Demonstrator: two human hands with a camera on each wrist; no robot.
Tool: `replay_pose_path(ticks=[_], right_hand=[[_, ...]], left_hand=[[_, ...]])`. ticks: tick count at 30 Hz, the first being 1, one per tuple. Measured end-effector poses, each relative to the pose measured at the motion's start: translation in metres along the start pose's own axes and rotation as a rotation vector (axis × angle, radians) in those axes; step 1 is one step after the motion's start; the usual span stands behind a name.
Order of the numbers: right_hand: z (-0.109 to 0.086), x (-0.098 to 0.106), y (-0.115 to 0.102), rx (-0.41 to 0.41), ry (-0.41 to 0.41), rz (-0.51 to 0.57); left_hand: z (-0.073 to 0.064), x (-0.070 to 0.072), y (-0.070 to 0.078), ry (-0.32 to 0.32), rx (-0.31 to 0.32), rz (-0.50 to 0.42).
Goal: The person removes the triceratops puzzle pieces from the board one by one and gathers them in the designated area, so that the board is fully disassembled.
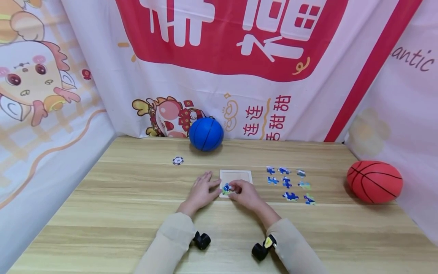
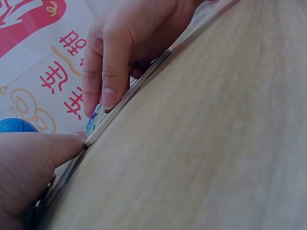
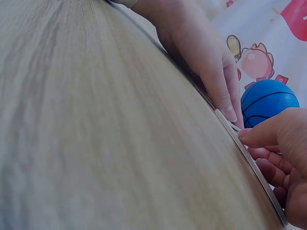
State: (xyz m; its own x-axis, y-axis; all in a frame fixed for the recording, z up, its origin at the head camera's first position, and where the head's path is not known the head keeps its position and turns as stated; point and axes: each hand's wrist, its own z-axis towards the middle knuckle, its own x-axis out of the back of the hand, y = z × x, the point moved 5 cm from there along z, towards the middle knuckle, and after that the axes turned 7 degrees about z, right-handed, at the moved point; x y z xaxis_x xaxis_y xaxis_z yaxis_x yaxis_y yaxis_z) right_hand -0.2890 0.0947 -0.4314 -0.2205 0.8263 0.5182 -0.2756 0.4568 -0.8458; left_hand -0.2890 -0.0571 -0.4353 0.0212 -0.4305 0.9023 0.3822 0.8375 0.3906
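A small puzzle frame [image 1: 249, 173] with a white border and a beige inside lies flat on the wooden table. In its lower left corner is a blue and green puzzle piece [image 1: 226, 188], which my right hand [image 1: 247, 195] pinches between thumb and fingers. My left hand [image 1: 202, 192] rests on the table at the left of the frame, fingers extended, and its thumb touches the frame's left edge beside the piece. Seen edge-on in the left wrist view, the piece [image 2: 92, 123] is partly hidden by the fingers.
To the right of the frame lie several loose puzzle pieces [image 1: 286, 182]. A blue ball [image 1: 206, 134] stands at the table's back edge and a red ball [image 1: 374, 182] at the far right. A round numbered chip [image 1: 178, 161] lies at the back left. Printed cloth [image 1: 239, 85] hangs behind the table.
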Motion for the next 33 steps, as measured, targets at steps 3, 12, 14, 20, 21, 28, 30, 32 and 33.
replay_pose_path(ticks=[3,12,14,20,21,28,30,32,33], right_hand=[[-0.001,0.003,0.0,-0.016,0.013,0.056],[-0.013,0.035,0.005,-0.105,0.096,0.178],[-0.019,0.046,0.008,-0.128,0.11,0.188],[-0.036,0.081,0.017,-0.129,0.125,0.149],[-0.04,0.086,0.019,-0.132,0.127,0.146],[-0.06,0.115,0.038,-0.1,0.173,0.136],[-0.063,0.12,0.043,-0.092,0.184,0.118],[-0.066,0.123,0.046,-0.071,0.188,0.095],[-0.066,0.124,0.049,-0.079,0.183,0.08]], left_hand=[[0.0,0.0,0.0,0.002,-0.003,-0.001],[-0.001,0.001,0.001,-0.009,0.011,-0.021],[-0.001,0.001,0.001,-0.007,0.008,-0.022],[-0.001,0.0,0.001,-0.004,0.003,-0.021],[-0.001,0.0,0.001,-0.004,0.004,-0.021],[-0.001,0.0,0.0,0.0,0.002,-0.023],[-0.001,0.0,0.0,0.004,-0.001,-0.024],[-0.001,-0.001,0.0,0.008,-0.003,-0.026],[-0.001,-0.001,0.0,0.009,-0.004,-0.027]])
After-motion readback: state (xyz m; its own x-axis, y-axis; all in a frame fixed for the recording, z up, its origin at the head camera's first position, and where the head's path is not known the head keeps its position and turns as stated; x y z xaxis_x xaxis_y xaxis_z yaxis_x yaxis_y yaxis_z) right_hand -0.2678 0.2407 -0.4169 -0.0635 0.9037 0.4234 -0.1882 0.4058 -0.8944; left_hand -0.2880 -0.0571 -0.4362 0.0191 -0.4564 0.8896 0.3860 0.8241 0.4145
